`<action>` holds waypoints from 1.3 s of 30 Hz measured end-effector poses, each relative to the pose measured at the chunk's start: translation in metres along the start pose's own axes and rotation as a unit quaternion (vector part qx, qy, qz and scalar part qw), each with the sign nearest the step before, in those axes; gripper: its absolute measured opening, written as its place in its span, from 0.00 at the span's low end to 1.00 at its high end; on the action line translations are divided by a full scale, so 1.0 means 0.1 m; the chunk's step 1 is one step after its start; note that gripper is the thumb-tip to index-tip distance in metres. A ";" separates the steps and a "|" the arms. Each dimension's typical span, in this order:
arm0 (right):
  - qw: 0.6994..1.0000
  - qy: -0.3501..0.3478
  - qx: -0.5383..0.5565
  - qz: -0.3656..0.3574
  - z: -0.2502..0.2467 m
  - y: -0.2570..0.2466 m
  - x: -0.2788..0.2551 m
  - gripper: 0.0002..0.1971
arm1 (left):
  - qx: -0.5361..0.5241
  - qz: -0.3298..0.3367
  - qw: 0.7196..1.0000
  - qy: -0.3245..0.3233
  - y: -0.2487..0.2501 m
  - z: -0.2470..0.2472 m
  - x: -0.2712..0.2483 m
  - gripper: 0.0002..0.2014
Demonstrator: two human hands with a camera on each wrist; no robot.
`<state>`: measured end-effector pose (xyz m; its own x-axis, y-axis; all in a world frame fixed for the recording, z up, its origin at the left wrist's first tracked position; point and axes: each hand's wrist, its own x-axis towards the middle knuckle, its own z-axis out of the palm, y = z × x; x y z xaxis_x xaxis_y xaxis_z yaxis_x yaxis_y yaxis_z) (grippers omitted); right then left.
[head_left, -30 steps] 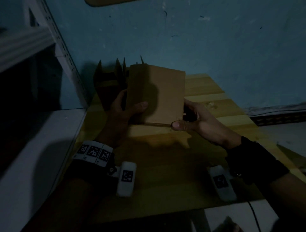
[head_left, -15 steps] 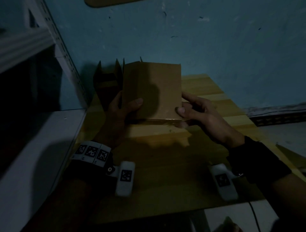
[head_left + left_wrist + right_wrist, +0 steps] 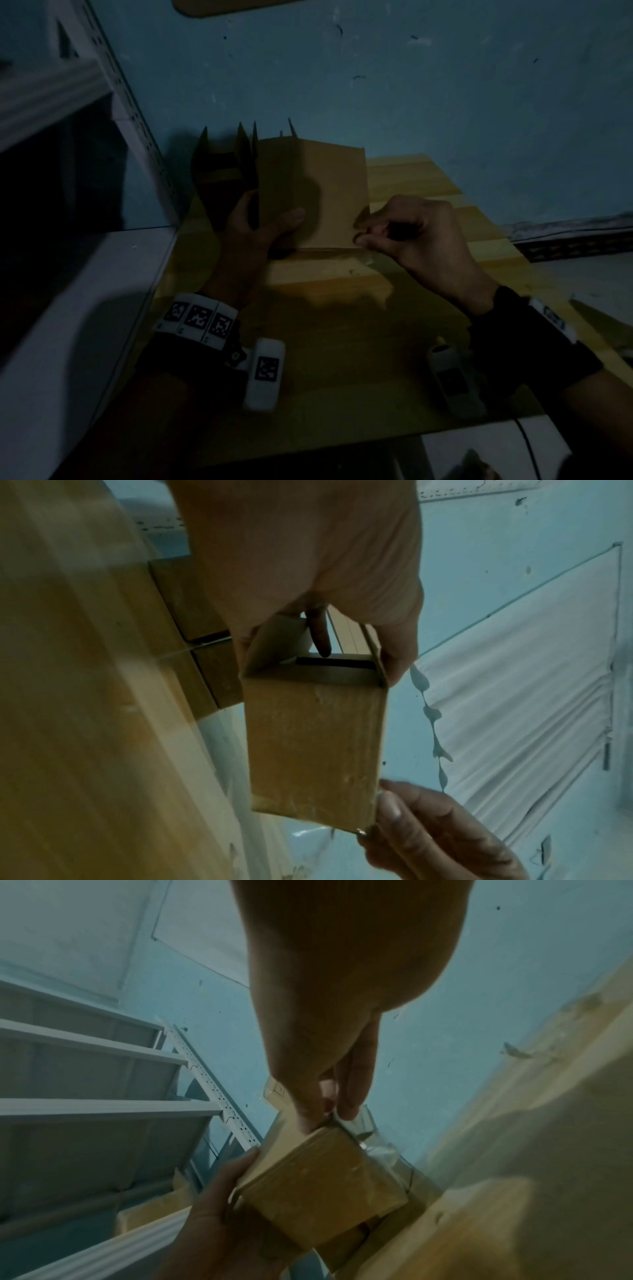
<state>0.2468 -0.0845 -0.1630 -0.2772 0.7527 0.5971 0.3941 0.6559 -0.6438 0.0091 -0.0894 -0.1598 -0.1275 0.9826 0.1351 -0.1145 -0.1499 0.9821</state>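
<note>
**Cardboard box held in the air between both hands**

Head view: I see the cardboard box [image 3: 329, 192] held upright above the wooden table [image 3: 342, 342], near its far left part. The left hand [image 3: 253, 229] grips the box's left side, with the thumb lying across the front face. The right hand [image 3: 418, 236] has its fingers curled and pinches at the lower right corner of the box. Behind the box, open cartons [image 3: 222, 171] stand on the table with their flaps up; what is inside them is too dark to tell. The wrist bands [image 3: 197, 317] carry black-and-white square code marks. I can read no writing.

Left wrist view: The end of the cardboard box [image 3: 315, 745] nearest the left hand [image 3: 308, 547] is open, and one finger reaches into it. Inside I see only a dark slot, so I cannot tell the contents. The right hand [image 3: 438, 831] holds the far corner between thumb and fingers.

Right wrist view: The thumb and fingers of the right hand [image 3: 342, 988] are pressed together on a strip of clear tape [image 3: 366, 1123] at the corner of the box [image 3: 325, 1183]. The left hand [image 3: 219, 1218] wraps the opposite side. The box faces are plain brown, without label. A metal rack [image 3: 103, 1110] stands at the left.
</note>
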 end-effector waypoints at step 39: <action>0.953 -0.021 0.290 0.081 0.05 -0.12 0.03 0.25 | -0.223 -0.064 0.968 -0.093 0.10 -0.23 -0.04 0.48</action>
<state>0.2373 -0.0897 -0.1558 -0.2936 0.8404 0.4555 -0.1125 0.4429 -0.8895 -0.0141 -0.0969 -0.1536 0.0901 0.9929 0.0772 -0.5362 -0.0169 0.8439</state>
